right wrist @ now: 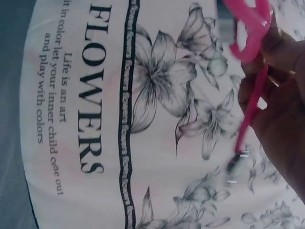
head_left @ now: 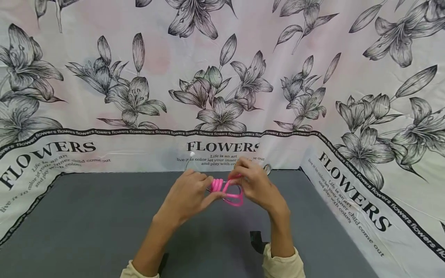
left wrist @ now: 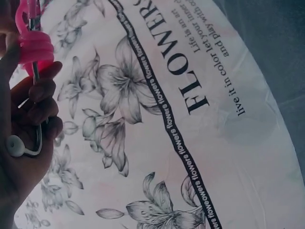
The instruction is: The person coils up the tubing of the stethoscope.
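Head view: left hand [head_left: 189,194] clamps the coiled cord [head_left: 217,185] around the rod [left wrist: 35,69], right hand [head_left: 259,188] pinches its loop [head_left: 237,203], best held lightly taut.

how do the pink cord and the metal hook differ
The pink cord is bright pink, while the metal hook is silvery with a white knob. The cord is looped in coils; the hook shows a straight shank with a bent end. Both touch the left hand.

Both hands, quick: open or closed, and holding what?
Left hand: closed, holding the white-tipped metal hook.
Right hand: closed, pinching the pink cord.
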`<state>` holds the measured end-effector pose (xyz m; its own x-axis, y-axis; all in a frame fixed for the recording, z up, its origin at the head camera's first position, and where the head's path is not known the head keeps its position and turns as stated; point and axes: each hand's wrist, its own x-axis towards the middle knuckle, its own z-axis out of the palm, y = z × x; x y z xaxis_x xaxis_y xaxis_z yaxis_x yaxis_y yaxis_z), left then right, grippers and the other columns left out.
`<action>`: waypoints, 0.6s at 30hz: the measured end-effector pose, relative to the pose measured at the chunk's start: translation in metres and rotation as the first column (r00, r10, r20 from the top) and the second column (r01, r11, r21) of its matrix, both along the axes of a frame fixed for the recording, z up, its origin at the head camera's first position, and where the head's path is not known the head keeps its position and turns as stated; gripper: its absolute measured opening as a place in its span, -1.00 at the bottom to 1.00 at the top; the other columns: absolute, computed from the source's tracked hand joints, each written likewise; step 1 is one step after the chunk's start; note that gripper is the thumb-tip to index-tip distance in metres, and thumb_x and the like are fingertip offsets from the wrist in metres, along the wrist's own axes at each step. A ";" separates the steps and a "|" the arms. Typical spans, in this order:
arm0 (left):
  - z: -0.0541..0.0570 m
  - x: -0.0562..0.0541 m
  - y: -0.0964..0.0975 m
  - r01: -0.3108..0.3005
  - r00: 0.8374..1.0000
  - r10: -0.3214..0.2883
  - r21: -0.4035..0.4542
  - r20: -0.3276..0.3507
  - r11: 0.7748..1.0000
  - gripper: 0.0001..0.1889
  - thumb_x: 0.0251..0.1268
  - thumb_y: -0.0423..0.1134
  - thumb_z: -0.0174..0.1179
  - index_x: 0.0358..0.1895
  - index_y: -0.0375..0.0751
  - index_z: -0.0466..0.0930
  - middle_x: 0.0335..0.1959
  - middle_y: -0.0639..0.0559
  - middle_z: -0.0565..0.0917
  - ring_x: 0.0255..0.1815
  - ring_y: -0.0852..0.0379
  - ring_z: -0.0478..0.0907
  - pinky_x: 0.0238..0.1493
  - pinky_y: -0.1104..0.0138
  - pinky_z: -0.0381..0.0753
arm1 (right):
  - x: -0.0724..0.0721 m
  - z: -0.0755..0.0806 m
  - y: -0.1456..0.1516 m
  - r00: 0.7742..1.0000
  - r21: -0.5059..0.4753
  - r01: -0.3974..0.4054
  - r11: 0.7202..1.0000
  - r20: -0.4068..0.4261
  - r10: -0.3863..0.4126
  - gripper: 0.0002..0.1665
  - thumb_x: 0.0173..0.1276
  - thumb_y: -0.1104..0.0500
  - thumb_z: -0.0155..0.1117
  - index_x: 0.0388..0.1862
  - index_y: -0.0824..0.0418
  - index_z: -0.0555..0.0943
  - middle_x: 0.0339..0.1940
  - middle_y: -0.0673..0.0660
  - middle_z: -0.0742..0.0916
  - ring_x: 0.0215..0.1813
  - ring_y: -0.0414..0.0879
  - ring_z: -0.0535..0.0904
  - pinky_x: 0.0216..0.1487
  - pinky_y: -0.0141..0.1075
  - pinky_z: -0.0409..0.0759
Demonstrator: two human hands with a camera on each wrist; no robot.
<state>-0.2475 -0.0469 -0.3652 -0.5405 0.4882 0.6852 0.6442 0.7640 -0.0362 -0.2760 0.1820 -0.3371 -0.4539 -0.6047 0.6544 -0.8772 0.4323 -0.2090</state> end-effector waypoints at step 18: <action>0.012 0.000 -0.013 0.113 0.993 -0.112 -0.023 0.041 0.993 -0.52 0.12 0.33 0.45 -0.45 0.00 0.58 -0.60 0.21 0.61 -0.53 0.28 0.39 -0.23 0.34 0.47 | -0.006 -0.005 -0.011 0.998 -0.169 0.052 0.984 0.054 -0.043 -0.89 0.18 0.38 0.56 -0.38 0.24 0.76 -0.37 0.06 0.71 -0.28 -0.15 0.64 -0.22 -0.44 0.68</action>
<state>-0.2478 -0.0603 -0.3537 -0.5077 0.5645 0.6509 0.7276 0.6855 -0.0270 -0.2825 0.1709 -0.3418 -0.5138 -0.4632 0.7221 -0.8433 0.4275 -0.3258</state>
